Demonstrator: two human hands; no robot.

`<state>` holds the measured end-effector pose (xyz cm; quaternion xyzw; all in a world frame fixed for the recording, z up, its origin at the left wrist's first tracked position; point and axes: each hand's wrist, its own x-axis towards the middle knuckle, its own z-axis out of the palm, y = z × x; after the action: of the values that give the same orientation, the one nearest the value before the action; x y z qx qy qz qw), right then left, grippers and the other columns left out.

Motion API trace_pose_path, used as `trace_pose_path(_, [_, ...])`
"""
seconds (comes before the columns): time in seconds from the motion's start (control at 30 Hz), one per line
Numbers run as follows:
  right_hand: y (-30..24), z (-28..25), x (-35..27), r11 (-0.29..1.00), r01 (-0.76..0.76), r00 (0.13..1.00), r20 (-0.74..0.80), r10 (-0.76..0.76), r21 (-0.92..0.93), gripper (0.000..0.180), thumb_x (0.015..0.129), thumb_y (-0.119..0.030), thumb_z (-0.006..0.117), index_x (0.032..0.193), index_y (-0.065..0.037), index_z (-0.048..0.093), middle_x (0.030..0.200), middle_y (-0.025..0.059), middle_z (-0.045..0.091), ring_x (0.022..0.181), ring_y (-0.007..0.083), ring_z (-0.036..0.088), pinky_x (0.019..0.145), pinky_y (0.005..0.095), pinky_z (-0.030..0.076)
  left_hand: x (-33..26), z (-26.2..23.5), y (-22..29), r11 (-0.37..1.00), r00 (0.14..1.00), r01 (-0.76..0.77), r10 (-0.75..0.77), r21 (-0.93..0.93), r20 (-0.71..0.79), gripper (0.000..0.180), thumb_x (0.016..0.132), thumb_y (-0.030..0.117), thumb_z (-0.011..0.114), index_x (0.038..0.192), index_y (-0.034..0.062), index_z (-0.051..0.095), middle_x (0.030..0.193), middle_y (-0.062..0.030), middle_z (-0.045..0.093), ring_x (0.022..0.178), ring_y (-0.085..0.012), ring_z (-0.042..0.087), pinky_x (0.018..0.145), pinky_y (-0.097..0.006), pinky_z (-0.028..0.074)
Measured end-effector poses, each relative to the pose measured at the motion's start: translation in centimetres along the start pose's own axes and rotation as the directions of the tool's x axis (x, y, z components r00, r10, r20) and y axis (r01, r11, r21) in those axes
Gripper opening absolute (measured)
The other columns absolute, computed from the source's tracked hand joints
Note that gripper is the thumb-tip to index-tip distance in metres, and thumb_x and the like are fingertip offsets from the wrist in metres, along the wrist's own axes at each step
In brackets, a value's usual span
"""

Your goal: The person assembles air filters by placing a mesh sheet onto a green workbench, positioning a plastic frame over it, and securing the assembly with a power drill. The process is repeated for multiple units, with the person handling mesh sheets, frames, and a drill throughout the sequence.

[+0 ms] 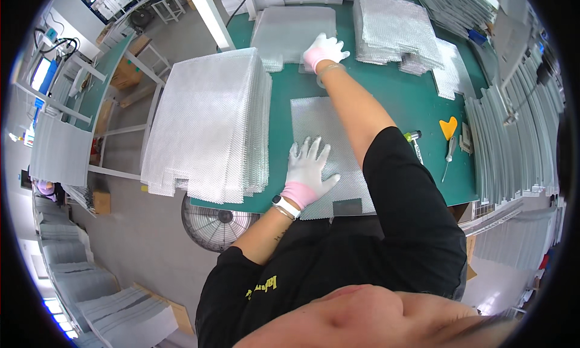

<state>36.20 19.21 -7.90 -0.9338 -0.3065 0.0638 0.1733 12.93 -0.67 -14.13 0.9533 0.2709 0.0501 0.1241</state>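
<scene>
Apparently sheet-handling step: L hand [308, 170] flat, fingers spread, on mesh sheet [311, 115], near side of green bench [417, 103].
R hand [326, 49], fingers splayed, by far stack [287, 34]; contact unclear. Next prob. needs light edge grip.

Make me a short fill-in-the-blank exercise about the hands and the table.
1. The white watch is on the person's ____ arm.
2. The right hand wears a white glove with a ____ cuff.
3. The tabletop is ____.
4. The screwdriver lies to the ____ of the near mesh sheet.

Missing words: left; pink; green; right.
</scene>
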Motion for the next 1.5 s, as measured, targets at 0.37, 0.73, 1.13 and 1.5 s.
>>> trace_pose_path(0.37, [0.1,-3.1,7.4,0.333,0.63,0.772,-0.518,-0.368,0.702,0.075,0.082,-0.011,0.073,0.149,0.001,0.041,0.131,0.0219,0.06,0.117,0.0274,0.061,0.102,0.0379,0.048,0.0,0.1,0.1,1.0,1.0,-0.019,0.019,-0.02,0.003,0.08,0.09,0.057,0.055,0.151,0.0069,0.041,0.158,-0.022,0.032,0.149,-0.0382,0.026,0.121,-0.057,0.015])
trace_pose_path(0.73, [7.6,-15.4,-1.9,-0.228,0.563,0.737,-0.608,-0.296,0.794,0.06,0.093,-0.006,0.066,0.147,0.004,0.042,0.144,0.0167,0.052,0.132,0.0213,0.051,0.107,0.0328,0.042,0.2,0.7,-0.3,1.0,0.999,-0.012,0.012,-0.006,-0.031,0.082,0.09,0.058,0.055,0.152,0.0069,0.039,0.159,-0.0214,0.032,0.15,-0.0376,0.025,0.123,-0.054,0.014])
trace_pose_path(1.13, [28.0,-7.9,-28.2,0.166,0.112,0.978,-0.079,-0.193,0.98,0.071,0.09,-0.01,0.069,0.151,0.004,0.034,0.146,0.0164,0.049,0.127,0.0191,0.053,0.104,0.0324,0.047,-8.1,-2.7,0.4,0.068,0.863,-0.279,-0.421,-0.958,-0.281,0.083,0.101,0.056,0.048,0.158,0.0014,0.023,0.136,-0.0213,0.057,0.112,-0.0267,0.063,0.099,-0.04,0.05])
trace_pose_path(1.5, [31.9,-4.0,-27.8,0.839,0.451,0.892,-0.113,-0.438,0.306,0.074,0.082,-0.031,0.072,0.137,0.01,0.047,0.134,0.0271,0.054,0.128,0.0417,0.048,0.11,0.0455,0.038,-6.4,-0.6,2.1,0.98,0.915,0.18,-0.199,-0.085,-0.352,0.067,0.088,0.037,0.067,0.141,-0.0013,0.051,0.147,-0.0314,0.044,0.137,-0.0446,0.042,0.114,-0.047,0.035])
